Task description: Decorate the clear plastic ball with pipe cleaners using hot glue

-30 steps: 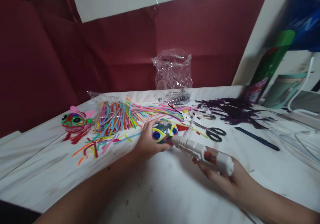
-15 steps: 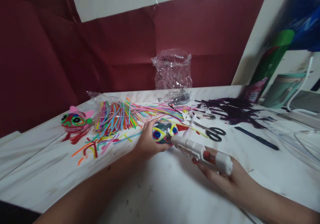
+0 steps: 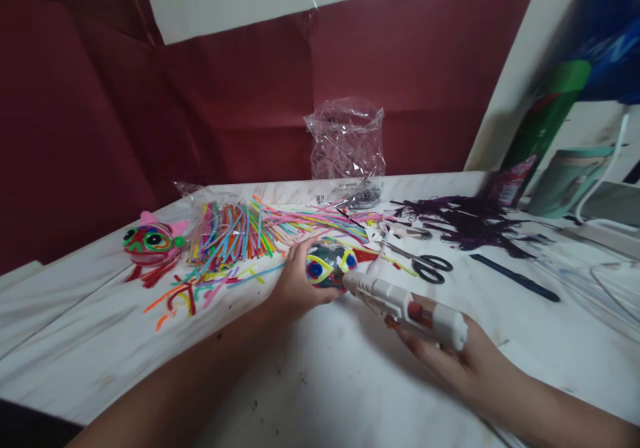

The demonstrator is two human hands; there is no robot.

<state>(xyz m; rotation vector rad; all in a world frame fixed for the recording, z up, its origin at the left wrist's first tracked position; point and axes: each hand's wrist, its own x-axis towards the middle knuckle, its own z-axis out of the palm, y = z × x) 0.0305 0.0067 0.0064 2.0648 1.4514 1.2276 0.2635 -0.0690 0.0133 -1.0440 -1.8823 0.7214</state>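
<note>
My left hand [image 3: 293,281] wraps around a dark round craft figure [image 3: 327,266] with blue eyes outlined in yellow, holding it on the white table [image 3: 320,381]. My right hand [image 3: 450,358] grips a white glue gun [image 3: 407,306] with an orange trigger. Its nozzle points left and touches the figure's lower right side. Behind the figure lies a spread of colourful thin strips [image 3: 250,231].
A finished pink and green figure [image 3: 150,243] sits at the far left. Black-handled scissors [image 3: 425,266], a purple strip pile [image 3: 465,220] and a dark stick [image 3: 515,277] lie to the right. A clear plastic bag [image 3: 347,145] stands at the back; bottles and containers [image 3: 545,128] crowd the right.
</note>
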